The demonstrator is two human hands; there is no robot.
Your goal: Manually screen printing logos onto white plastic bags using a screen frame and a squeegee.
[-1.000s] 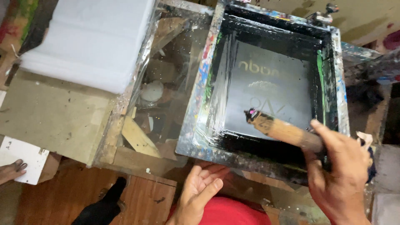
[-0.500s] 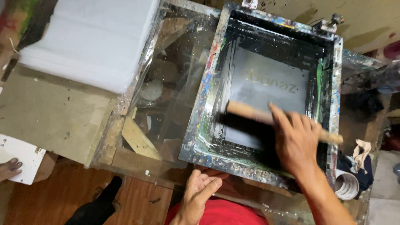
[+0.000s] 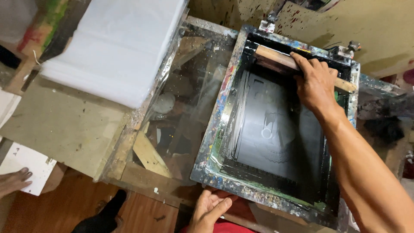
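The right hand (image 3: 317, 82) lies palm-down with its fingers curled over a wooden squeegee (image 3: 276, 57), which sits across the far end of the ink-blackened printing screen (image 3: 276, 129), close against the paint-spattered frame (image 3: 215, 125). The left hand (image 3: 209, 211) rests half open, fingers loosely spread and gripping nothing, at the frame's near edge. To the left, a stack of white sheets (image 3: 116, 47) lies on the tabletop (image 3: 64, 129), and another person's hand (image 3: 13, 181) touches a white card (image 3: 26, 166).
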